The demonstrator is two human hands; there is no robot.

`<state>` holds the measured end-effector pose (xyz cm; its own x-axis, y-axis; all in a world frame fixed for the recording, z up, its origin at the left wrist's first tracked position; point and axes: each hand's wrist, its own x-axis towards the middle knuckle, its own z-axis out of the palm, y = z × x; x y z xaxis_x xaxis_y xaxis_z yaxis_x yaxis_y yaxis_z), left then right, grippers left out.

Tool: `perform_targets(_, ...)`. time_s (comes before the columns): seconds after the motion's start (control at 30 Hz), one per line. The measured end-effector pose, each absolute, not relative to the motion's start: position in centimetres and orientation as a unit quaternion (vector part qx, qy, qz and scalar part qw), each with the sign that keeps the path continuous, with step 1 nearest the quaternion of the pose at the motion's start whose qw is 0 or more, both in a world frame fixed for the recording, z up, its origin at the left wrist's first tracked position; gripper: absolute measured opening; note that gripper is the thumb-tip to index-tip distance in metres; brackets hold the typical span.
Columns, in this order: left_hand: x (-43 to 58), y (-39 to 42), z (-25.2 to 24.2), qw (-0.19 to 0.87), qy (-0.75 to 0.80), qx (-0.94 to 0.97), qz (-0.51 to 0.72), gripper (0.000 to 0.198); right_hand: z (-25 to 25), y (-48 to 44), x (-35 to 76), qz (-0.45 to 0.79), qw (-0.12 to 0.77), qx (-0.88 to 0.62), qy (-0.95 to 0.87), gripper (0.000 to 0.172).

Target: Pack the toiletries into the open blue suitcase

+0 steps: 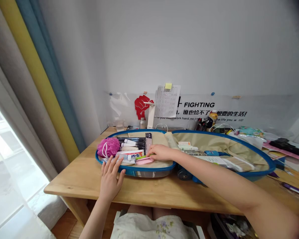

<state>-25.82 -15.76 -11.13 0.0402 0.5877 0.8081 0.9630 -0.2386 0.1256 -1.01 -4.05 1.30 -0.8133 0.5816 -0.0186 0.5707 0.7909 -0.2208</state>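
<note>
Head view: the right hand [159, 152], fingers loosely curled, lies over a flat pink packet [144, 161] inside the blue-rimmed open suitcase [139, 169], though whether it grips the packet cannot be told. The left hand [110, 177], open with fingers spread and holding nothing, reaches the suitcase's near rim, just before tubes [129, 145] and a pink bath puff [108, 147].

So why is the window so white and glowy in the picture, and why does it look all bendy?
In the head view, daylight floods through the window and burns out to white; the wide lens stretches and slants the wooden table near the picture's edges; the top right corner fades dark.
</note>
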Motion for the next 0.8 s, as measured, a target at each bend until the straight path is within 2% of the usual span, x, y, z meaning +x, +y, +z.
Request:
perform_targets(0.27,-26.0,-15.7,-11.3,0.221,-0.574,-0.680,-0.399,0.046,5.8,-3.7,7.6,0.135,0.121,-0.454,-0.872,0.039)
perform_targets(0.4,-26.0,-15.7,-11.4,0.221,-0.574,-0.678,-0.402,0.047,6.0,-3.5,14.5,0.154,0.048,-0.516,-0.841,0.044)
perform_targets(0.53,-25.9,-15.7,-11.3,0.228,-0.569,-0.678,-0.406,0.046,4.1,-4.5,19.5,0.182,-0.045,-0.544,-0.818,0.044)
perform_targets(0.8,-25.7,-15.8,-11.1,0.223,-0.572,-0.677,-0.405,0.047,1.5,-6.5,21.4,0.185,-0.025,-0.575,-0.796,0.022)
